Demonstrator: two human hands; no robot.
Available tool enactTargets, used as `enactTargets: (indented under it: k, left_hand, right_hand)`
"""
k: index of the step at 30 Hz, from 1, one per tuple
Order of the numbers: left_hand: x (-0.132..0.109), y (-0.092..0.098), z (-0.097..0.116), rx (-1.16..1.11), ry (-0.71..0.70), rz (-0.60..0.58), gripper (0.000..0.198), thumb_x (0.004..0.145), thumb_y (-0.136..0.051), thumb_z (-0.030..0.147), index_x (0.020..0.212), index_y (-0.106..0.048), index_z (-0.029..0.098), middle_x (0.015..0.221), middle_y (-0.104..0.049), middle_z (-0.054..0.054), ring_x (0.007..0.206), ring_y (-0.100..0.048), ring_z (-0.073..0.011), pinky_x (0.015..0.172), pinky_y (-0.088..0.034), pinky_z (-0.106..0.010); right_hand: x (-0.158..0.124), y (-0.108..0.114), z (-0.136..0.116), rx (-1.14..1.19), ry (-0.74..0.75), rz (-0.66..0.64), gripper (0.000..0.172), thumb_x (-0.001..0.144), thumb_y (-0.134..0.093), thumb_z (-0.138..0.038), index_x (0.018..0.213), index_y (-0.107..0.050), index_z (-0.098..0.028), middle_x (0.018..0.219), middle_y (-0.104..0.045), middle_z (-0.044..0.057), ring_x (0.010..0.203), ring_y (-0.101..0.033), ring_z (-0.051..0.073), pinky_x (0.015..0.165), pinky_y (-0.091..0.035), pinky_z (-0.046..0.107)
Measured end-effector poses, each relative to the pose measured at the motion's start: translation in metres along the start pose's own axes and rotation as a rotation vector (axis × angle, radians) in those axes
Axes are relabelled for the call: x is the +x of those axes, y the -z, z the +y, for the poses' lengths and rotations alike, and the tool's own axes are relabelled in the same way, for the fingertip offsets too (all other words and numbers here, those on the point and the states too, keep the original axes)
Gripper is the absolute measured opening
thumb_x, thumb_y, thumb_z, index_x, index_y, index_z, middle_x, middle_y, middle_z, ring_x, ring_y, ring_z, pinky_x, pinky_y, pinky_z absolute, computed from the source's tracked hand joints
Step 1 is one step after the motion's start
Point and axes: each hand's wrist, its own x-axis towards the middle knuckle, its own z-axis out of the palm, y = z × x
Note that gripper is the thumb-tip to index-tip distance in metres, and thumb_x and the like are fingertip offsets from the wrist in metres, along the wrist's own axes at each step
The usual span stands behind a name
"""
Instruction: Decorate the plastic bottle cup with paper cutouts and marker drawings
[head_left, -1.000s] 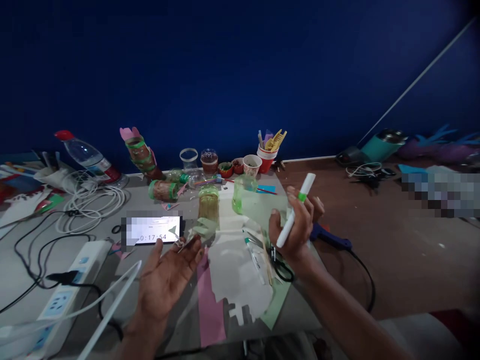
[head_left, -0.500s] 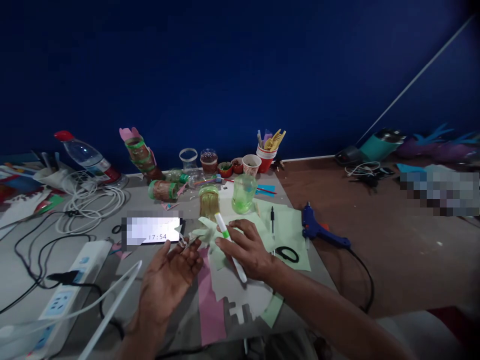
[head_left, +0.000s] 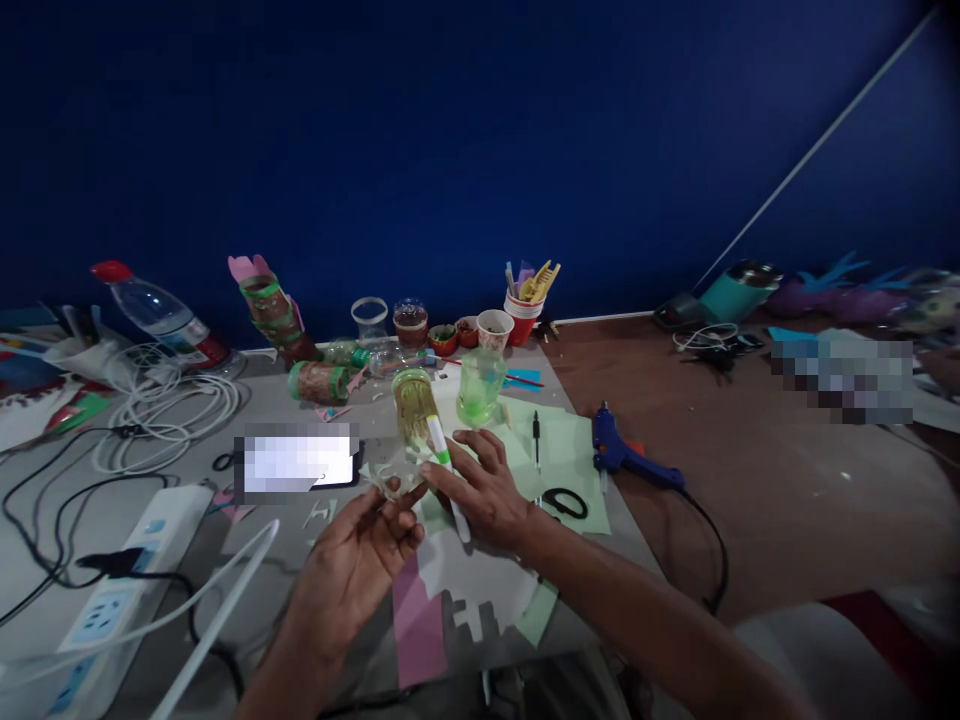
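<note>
My left hand (head_left: 358, 575), palm up, pinches a small pale paper cutout (head_left: 390, 477) between thumb and fingertips. A white marker (head_left: 436, 436) with a green band lies slanted in my right hand (head_left: 487, 500), whose fingertips reach toward the cutout. Below both hands lie a pale paper sheet with notched edges (head_left: 491, 585) and a pink paper strip (head_left: 418, 635). Just beyond them stand a yellowish-green plastic cup (head_left: 412, 395) and a clear green one (head_left: 480, 385). Right of my right hand, a black pen (head_left: 536, 440) and a black scissors handle (head_left: 566, 503) rest on light green paper (head_left: 589, 455).
A blue glue gun (head_left: 634, 458) lies at the right, its cord trailing forward. On the left are a phone (head_left: 300, 462), a white power strip (head_left: 150, 555) and coiled white cable (head_left: 161, 420). Bottles, decorated tubes (head_left: 319, 382) and cups line the back.
The cutout has turned and moved down slightly in my left hand, and my hands are closer together. Small paper scraps now show beside the phone. The view has shifted slightly.
</note>
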Motion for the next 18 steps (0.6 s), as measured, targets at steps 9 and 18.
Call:
enactTargets:
  k: [9, 18]
  left_hand:
    - [-0.003, 0.006, -0.006, 0.183, -0.086, 0.037, 0.018, 0.081, -0.058, 0.018, 0.097, -0.064, 0.015, 0.089, -0.071, -0.008, 0.061, -0.062, -0.0110, 0.066, -0.054, -0.026]
    - [0.004, 0.014, -0.018, 0.874, -0.563, -0.008, 0.049, 0.079, -0.062, 0.023, 0.126, -0.048, 0.027, 0.139, -0.045, -0.008, 0.083, -0.061, -0.0139, 0.076, -0.051, -0.027]
  right_hand:
    - [0.006, 0.016, -0.003, 0.073, 0.051, 0.100, 0.021, 0.085, -0.047, -0.016, 0.096, -0.061, -0.026, 0.077, -0.053, 0.003, 0.087, -0.049, 0.019, 0.094, -0.037, 0.041]
    - [0.009, 0.010, 0.002, 0.114, -0.126, 0.103, 0.011, 0.081, -0.054, -0.013, 0.081, -0.061, -0.022, 0.066, -0.048, 0.000, 0.079, -0.048, 0.017, 0.088, -0.037, 0.038]
